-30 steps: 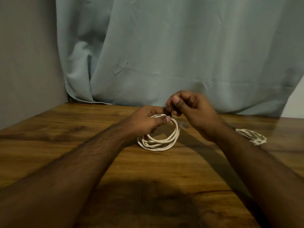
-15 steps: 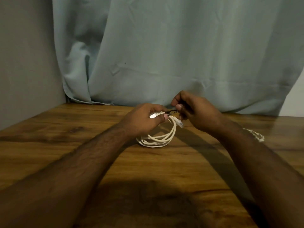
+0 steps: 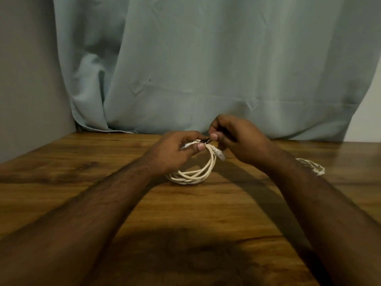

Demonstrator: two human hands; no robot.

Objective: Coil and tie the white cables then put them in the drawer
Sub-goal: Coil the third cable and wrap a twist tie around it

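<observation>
On my feed: one coiled white cable (image 3: 192,174), lower loops resting on the wooden table (image 3: 82,172), upper part lifted and gripped in my left hand (image 3: 175,150), fingers curled round the bundled strands with the thumb pressed on top. One clear plug end (image 3: 220,156) hangs from the coil just beside the right hand. My right hand (image 3: 237,139), fingers curled narrow, pinches a small dark tie (image 3: 206,139) at the top of the coil; I cannot tell how far it is wrapped. One second white cable bundle (image 3: 313,168) lies on the table well to the right, partly hidden behind the right forearm. Backdrop: grey-green curtain (image 3: 206,69).
</observation>
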